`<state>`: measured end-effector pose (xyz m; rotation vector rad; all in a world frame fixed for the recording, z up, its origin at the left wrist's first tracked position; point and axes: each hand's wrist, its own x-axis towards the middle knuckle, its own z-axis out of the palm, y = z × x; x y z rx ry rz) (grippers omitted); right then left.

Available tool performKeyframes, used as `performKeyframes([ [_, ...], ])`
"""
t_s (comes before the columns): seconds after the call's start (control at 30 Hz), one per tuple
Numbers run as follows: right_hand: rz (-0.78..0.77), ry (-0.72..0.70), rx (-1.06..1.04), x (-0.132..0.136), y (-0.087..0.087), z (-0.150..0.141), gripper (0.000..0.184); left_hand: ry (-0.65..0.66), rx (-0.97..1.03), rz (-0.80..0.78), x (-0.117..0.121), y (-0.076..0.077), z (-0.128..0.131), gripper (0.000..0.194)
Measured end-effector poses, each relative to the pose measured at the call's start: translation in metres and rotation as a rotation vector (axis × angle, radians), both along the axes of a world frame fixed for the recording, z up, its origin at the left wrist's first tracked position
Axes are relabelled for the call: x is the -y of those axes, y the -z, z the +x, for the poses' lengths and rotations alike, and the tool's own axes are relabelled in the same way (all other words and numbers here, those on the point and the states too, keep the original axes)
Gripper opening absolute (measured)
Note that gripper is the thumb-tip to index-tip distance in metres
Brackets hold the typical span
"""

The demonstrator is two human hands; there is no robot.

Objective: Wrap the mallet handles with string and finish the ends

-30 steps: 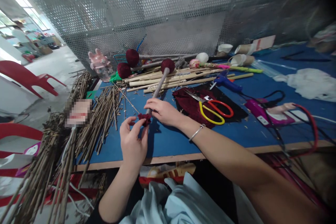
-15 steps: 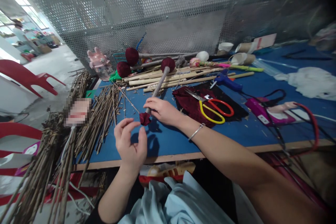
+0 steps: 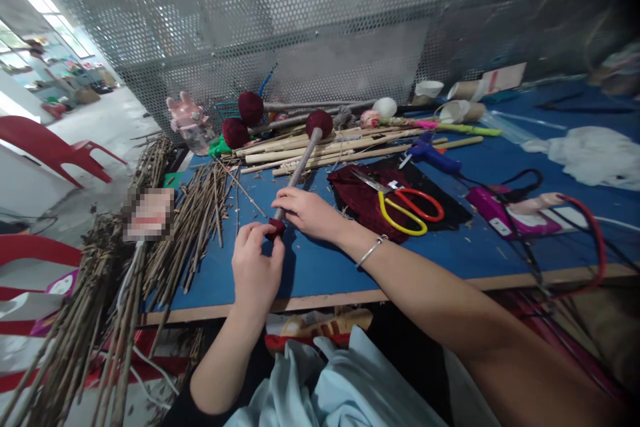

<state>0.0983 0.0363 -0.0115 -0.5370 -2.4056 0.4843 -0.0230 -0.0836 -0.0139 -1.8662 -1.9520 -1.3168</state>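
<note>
My right hand (image 3: 305,210) is closed around a grey stick (image 3: 303,167) that slants across the blue table. At its far end sits a dark red fabric-covered ball (image 3: 319,123). The near end is wrapped in a small piece of dark red cloth (image 3: 275,229), and my left hand (image 3: 257,253) pinches it between thumb and fingers. To the right, scissors (image 3: 403,207) with one yellow and one red handle lie on dark red and black cloth (image 3: 345,193). A blue glue gun (image 3: 433,153) rests just behind them.
Thin brown twigs (image 3: 193,227) are piled at the left, some overhanging the edge. Behind lie pale sticks (image 3: 280,153), two more dark red balls (image 3: 250,107) and a pink pig-shaped container (image 3: 187,117). A purple power strip (image 3: 490,213) with cables is at right, near white plastic (image 3: 595,157).
My left hand has moved up and right, and its fingers have closed on the cloth-wrapped end. That end has shifted slightly upward. My right hand keeps its hold on the stick.
</note>
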Motion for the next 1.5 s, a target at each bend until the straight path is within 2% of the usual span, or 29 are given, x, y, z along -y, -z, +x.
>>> performKeyframes([
  [0.2, 0.0, -0.026, -0.026, 0.001, -0.004, 0.002, 0.031, 0.04, 0.02, 0.031, 0.0, 0.008, -0.005, 0.017],
  [0.37, -0.046, -0.063, -0.019, 0.004, -0.009, 0.011, 0.057, 0.039, 0.046, 0.036, 0.0, 0.013, -0.011, 0.019],
  [0.43, -0.073, -0.101, -0.014, 0.005, -0.011, 0.014, 0.059, 0.038, 0.04, 0.026, 0.0, 0.013, -0.012, 0.022],
  [0.53, -0.087, -0.185, -0.047, 0.006, -0.012, 0.015, 0.051, 0.043, 0.039, 0.01, 0.0, 0.013, -0.013, 0.027],
  [0.63, -0.121, -0.21, -0.133, 0.008, -0.013, 0.014, 0.048, 0.057, 0.055, 0.003, 0.0, 0.013, -0.014, 0.035],
  [0.77, -0.141, -0.223, -0.205, 0.013, -0.015, 0.013, 0.026, 0.068, 0.04, -0.009, -0.001, 0.012, -0.018, 0.044],
  [0.87, -0.14, -0.214, -0.182, 0.017, -0.017, 0.012, 0.015, 0.103, -0.022, 0.007, -0.002, 0.01, -0.022, 0.042],
  [0.97, -0.122, -0.185, -0.153, 0.018, -0.019, 0.011, 0.017, 0.123, 0.006, 0.035, -0.004, 0.008, -0.022, 0.037],
  [1.07, -0.102, -0.155, -0.157, 0.019, -0.018, 0.01, 0.02, 0.065, 0.272, 0.049, -0.004, 0.004, -0.016, 0.034],
  [1.17, -0.115, -0.11, -0.227, 0.018, -0.014, 0.009, 0.019, -0.001, 0.839, -0.013, 0.002, -0.005, -0.007, 0.032],
  [1.23, -0.14, -0.089, -0.285, 0.017, -0.01, 0.007, 0.018, 0.078, 1.268, -0.224, 0.009, -0.012, -0.002, 0.02],
  [1.3, -0.154, -0.074, -0.321, 0.016, -0.007, 0.005, 0.019, 0.233, 1.576, -0.546, 0.016, -0.02, 0.002, 0.017],
  [1.37, -0.15, -0.061, -0.333, 0.016, -0.004, 0.003, 0.02, 0.361, 1.738, -0.817, 0.019, -0.026, 0.005, 0.029],
  [1.4, -0.146, -0.057, -0.333, 0.016, -0.003, 0.002, 0.02, 0.387, 1.792, -0.879, 0.018, -0.028, 0.006, 0.036],
  [1.43, -0.144, -0.056, -0.332, 0.016, -0.002, 0.001, 0.02, 0.382, 1.844, -0.882, 0.016, -0.029, 0.007, 0.04],
  [1.5, -0.134, -0.062, -0.322, 0.016, -0.002, 0.0, 0.021, 0.3, 1.937, -0.783, 0.008, -0.028, 0.006, 0.043],
])
